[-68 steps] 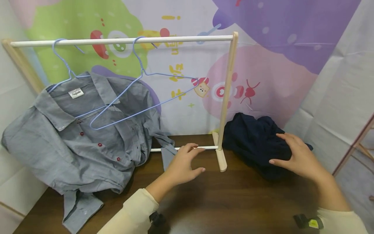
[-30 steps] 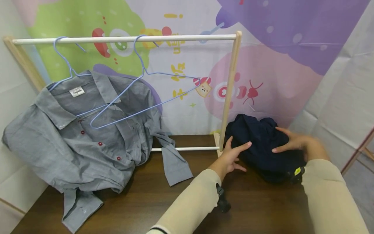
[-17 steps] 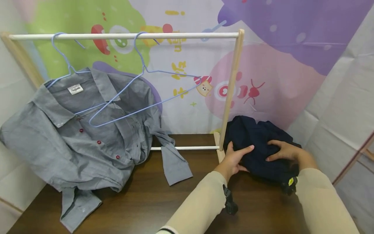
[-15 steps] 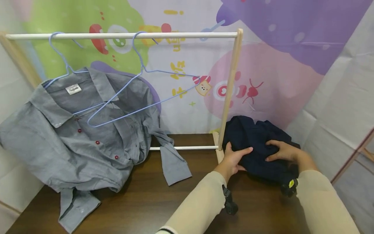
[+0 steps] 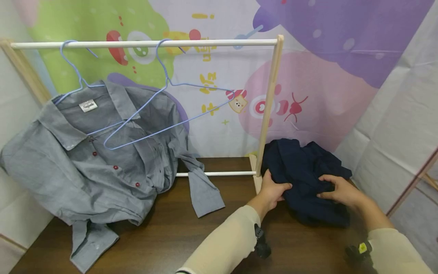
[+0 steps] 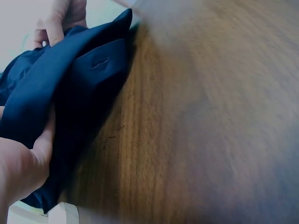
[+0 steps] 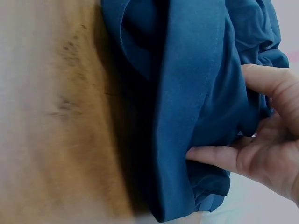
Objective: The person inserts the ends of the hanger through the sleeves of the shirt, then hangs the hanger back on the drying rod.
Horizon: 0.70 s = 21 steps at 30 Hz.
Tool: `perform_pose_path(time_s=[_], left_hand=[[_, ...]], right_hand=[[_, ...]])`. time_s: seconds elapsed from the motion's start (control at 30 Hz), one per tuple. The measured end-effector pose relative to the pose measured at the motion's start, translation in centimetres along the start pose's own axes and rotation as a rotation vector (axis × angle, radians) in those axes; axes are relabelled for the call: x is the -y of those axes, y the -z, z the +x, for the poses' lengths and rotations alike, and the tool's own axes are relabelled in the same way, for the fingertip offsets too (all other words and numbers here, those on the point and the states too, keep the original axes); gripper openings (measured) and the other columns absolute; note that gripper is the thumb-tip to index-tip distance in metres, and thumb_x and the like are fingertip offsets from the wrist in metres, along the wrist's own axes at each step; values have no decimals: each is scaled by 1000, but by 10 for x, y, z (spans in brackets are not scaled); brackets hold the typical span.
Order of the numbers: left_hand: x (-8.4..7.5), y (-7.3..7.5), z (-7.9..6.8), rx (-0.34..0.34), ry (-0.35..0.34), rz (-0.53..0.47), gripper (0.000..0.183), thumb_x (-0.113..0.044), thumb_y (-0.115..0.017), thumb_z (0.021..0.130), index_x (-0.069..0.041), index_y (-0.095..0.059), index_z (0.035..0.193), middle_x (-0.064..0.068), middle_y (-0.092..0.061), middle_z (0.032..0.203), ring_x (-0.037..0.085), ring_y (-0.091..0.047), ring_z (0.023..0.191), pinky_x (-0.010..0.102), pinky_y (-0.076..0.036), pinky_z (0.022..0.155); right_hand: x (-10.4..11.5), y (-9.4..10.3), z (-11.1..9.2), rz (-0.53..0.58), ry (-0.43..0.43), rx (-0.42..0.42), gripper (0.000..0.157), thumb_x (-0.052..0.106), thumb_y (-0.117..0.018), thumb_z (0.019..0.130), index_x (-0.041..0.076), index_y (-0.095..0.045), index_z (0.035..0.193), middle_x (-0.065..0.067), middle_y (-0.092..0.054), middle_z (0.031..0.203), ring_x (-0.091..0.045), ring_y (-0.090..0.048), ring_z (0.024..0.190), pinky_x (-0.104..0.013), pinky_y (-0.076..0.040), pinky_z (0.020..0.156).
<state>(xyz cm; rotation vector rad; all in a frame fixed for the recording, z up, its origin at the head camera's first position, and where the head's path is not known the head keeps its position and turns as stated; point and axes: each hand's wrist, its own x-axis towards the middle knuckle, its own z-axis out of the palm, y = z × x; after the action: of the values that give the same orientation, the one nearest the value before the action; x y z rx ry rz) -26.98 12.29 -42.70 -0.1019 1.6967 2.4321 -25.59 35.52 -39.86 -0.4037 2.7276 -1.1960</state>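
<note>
Wood surface (image 5: 154, 243) was shared by a clothes rack (image 5: 205, 43) and, just right of it, a kinda crumpled navy garment (image 5: 301, 171), gripped rack-side by the left hand (image 5: 272, 191), pinched farther out by the right hand (image 5: 343, 192).

Left hand (image 6: 23, 168) and right hand (image 6: 63, 21) gripping dark blue cloth (image 6: 39, 86), buttonhole (image 6: 99, 64) showing, near edge of wooden table (image 6: 201, 126)

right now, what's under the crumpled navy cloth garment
Along the front of the navy garment, the dark brown wood-grain tabletop shows. The left wrist view shows an outer fold over another navy layer with a slit. Whatever lies beneath the middle is covered.
</note>
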Motion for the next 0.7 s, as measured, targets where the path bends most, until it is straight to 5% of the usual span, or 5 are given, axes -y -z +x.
perform_pose_path(time_s=[0.2, 0.43, 0.7], left_hand=[[-7, 2, -12, 55, -47, 22, 71, 17, -71, 70, -21, -51, 126, 8, -57, 107, 32, -68, 84, 52, -56, 66], [-17, 15, -29, 111, -46, 39, 74, 19, -70, 70, -23, -51, 128, 8, -58, 109, 32, -66, 89, 54, -55, 68], [-26, 23, -54, 168, -41, -13, 74, 23, -66, 71, -25, -52, 126, 8, -61, 111, 30, -66, 93, 53, -55, 70]], right_hand=[[5, -8, -17, 77, -10, -25, 56, 14, -76, 84, -5, -47, 129, -33, -42, 132, -31, -54, 99, -39, -53, 64], [15, -20, -33, 192, 5, 15, 51, 15, -72, 88, -2, -48, 129, -26, -46, 130, -15, -60, 96, -40, -55, 69], [30, -27, -47, 227, 14, 38, 45, 13, -68, 92, -2, -46, 128, -30, -39, 135, -13, -61, 95, -41, -55, 69]])
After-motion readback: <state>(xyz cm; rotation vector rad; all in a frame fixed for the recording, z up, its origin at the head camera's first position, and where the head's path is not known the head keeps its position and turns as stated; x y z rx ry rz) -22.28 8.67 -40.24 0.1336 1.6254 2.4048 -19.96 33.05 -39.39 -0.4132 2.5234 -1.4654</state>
